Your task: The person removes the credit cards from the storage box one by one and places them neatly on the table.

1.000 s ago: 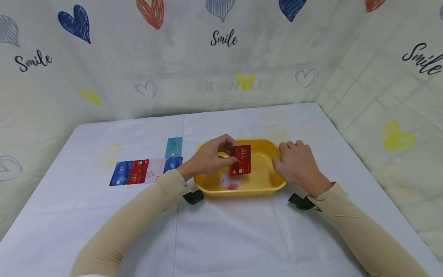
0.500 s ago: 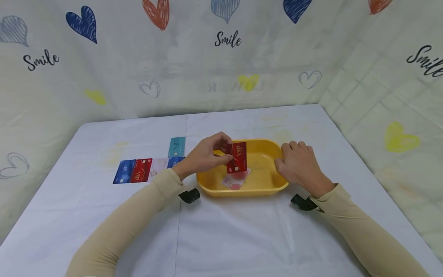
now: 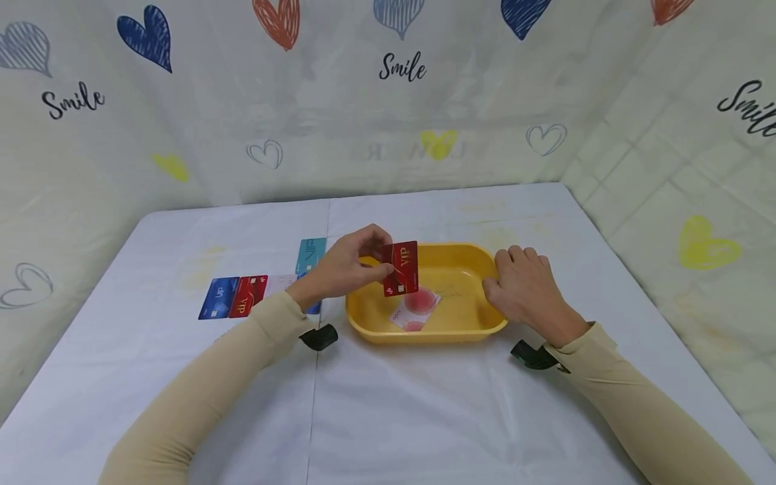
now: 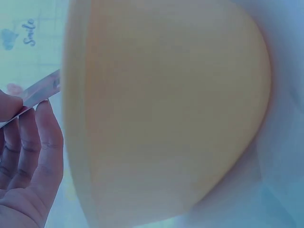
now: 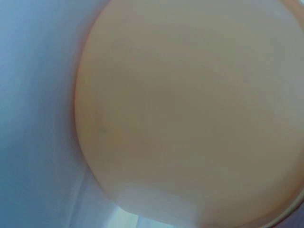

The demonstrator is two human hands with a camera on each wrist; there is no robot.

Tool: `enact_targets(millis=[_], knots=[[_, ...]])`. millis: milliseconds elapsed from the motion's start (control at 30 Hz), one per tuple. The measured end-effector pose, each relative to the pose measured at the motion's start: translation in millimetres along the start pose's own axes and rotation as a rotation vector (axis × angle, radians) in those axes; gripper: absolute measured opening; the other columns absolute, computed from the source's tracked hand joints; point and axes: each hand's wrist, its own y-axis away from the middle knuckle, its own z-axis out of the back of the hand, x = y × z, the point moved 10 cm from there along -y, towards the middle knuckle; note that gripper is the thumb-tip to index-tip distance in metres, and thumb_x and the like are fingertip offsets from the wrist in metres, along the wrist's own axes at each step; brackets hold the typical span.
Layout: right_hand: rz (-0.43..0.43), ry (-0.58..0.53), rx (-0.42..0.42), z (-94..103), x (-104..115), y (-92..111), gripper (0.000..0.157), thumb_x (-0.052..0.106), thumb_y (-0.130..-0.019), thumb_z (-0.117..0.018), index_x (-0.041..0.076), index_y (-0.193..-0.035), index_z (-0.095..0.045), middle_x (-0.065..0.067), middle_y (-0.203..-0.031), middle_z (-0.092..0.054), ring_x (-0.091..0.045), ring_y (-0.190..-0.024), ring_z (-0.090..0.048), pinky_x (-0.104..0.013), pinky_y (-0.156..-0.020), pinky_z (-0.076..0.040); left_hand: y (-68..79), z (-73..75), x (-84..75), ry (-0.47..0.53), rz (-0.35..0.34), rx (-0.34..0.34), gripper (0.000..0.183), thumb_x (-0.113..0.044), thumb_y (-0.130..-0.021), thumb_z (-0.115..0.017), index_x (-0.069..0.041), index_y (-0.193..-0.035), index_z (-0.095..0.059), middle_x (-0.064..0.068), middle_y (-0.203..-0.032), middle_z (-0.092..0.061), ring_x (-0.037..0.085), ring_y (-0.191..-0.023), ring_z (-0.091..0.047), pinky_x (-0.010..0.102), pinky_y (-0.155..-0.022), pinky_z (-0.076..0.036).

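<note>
My left hand (image 3: pixel 348 263) pinches a red VIP card (image 3: pixel 401 268) between thumb and fingers, holding it upright over the left part of a yellow plastic basin (image 3: pixel 463 335). On the basin's floor lies a pink-and-white card (image 3: pixel 415 310). At the right end, my right hand (image 3: pixel 524 289) grips the rim with curled fingers. In the left wrist view, the held card (image 4: pixel 43 89) shows nearly edge-on beside the basin's outer wall (image 4: pixel 171 109). Only the basin's side (image 5: pixel 185 109) and the tablecloth fill the right wrist view; the right hand is out of sight there.
Left of the basin, a blue card (image 3: pixel 216 298), a red card (image 3: pixel 248 296) and a pale pink card (image 3: pixel 279 283) lie in a row. Another blue card (image 3: pixel 314 308) is mostly hidden by the left hand. Behind it sits a teal card (image 3: pixel 311 254).
The left hand has drawn the red card leftward and slightly up, uncovering more of the pink-and-white card in the basin. The right hand keeps its grip on the rim.
</note>
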Motion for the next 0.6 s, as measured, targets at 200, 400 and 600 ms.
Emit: enact_targets(millis=[200,400,600], knots=[[-0.002,-0.008,0.006,-1.1,0,-1,0.023,0.019,-0.093,-0.038,0.004,-0.078,-0.047,-0.011,-0.076,-0.044,-0.03,-0.071,-0.038,-0.035,-0.065,-0.026,4.5,17.6,3.3,-0.018,0.025,-0.04,0.034,-0.012,-0.094,-0.072,-0.011,-0.124,-0.057,0.01,-0.121,-0.069,0.025,-0.11,-0.069,0.042,-0.094,-0.063],[-0.019,-0.021,0.037,-3.9,-2,-1,0.023,0.02,-0.094,-0.037,0.004,-0.082,-0.049,-0.011,-0.077,-0.045,-0.03,-0.073,-0.039,-0.036,-0.067,-0.027,9.9,30.4,8.9,-0.003,0.05,-0.051,0.034,-0.013,-0.095,-0.071,-0.013,-0.125,-0.056,0.009,-0.122,-0.069,0.025,-0.111,-0.069,0.042,-0.093,-0.063],[-0.029,-0.034,0.05,-5.5,-3,-2,0.023,0.02,-0.095,-0.037,0.004,-0.086,-0.05,-0.011,-0.079,-0.046,-0.031,-0.075,-0.04,-0.036,-0.069,-0.026,15.3,44.8,15.5,-0.042,0.072,-0.077,0.036,-0.016,-0.095,-0.073,-0.013,-0.127,-0.056,0.009,-0.124,-0.068,0.026,-0.113,-0.069,0.045,-0.096,-0.062]])
